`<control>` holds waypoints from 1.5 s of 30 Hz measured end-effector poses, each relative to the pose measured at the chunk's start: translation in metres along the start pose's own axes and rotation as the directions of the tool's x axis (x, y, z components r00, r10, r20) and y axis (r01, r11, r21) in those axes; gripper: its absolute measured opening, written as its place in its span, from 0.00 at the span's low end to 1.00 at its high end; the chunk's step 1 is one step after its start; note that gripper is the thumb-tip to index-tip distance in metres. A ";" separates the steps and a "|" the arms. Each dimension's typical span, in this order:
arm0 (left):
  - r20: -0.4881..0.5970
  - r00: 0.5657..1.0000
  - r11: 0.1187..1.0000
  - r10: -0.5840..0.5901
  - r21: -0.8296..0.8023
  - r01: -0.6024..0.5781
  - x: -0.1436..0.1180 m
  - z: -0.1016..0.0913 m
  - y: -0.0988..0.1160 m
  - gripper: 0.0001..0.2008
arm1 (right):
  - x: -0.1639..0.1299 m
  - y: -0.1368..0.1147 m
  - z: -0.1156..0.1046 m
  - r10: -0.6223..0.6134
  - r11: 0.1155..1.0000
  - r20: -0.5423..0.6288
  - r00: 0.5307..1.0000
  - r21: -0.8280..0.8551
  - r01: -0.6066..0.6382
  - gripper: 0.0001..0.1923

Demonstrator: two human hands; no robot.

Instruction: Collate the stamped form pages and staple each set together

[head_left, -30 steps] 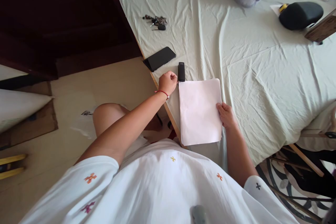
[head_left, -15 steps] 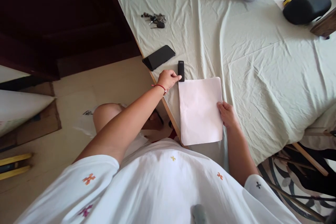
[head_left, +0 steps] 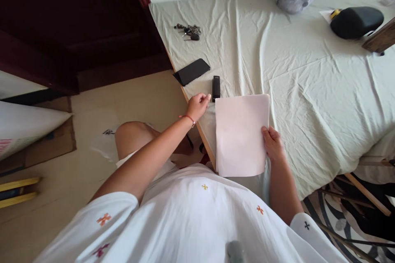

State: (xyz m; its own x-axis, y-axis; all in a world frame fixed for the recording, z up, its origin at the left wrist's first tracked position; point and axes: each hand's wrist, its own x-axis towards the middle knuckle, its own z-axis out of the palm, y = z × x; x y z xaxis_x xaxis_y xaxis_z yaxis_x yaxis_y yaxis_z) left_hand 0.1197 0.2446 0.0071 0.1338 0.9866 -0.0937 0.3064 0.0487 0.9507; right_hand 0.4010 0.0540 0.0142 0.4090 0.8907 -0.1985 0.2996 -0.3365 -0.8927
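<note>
Just beyond the left hand (head_left: 197, 104), its loosely curled fingers empty, a small black stapler (head_left: 216, 88) lay on the sheet (head_left: 293, 70), long axis pointing away. The right hand (head_left: 273, 144) pinched the paper (head_left: 240, 133), farther off.

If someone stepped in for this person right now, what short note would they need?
Left hand: loosely curled, holding nothing, just beside the small black stapler-like object; whether it touches is unclear.
Right hand: fingers on the right edge of the white paper, pinning it on the cloth-covered table.
Done: paper lies flat near the table edge.
Left: the black object not picked up.
</note>
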 end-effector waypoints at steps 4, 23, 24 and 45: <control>0.093 0.992 0.918 -0.083 -0.380 0.112 -0.061 -0.007 -0.006 0.26 | -0.014 0.005 -0.008 -0.057 0.988 -0.108 0.993 0.138 0.071 0.22; 0.328 0.887 0.706 -0.324 -0.541 0.458 -0.132 0.014 -0.017 0.24 | 0.013 -0.004 0.051 -0.123 0.925 -0.131 0.984 0.344 0.161 0.19; 0.335 0.883 0.692 -0.328 -0.551 0.466 -0.132 0.014 -0.016 0.24 | 0.014 -0.002 0.050 -0.120 0.923 -0.128 0.984 0.351 0.158 0.19; 0.250 0.882 0.644 -0.400 -0.608 0.464 -0.131 0.013 -0.021 0.24 | 0.011 0.001 0.040 -0.106 0.990 -0.152 0.983 0.076 0.119 0.15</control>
State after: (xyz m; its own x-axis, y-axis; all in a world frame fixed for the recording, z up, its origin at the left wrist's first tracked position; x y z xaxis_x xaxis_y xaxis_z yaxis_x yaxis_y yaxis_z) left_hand 0.1080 0.1126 -0.0040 0.2306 0.8116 -0.5368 -0.3141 0.5843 0.7483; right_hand 0.3719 0.0755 -0.0053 0.5008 0.8647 -0.0390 0.2793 -0.2041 -0.9383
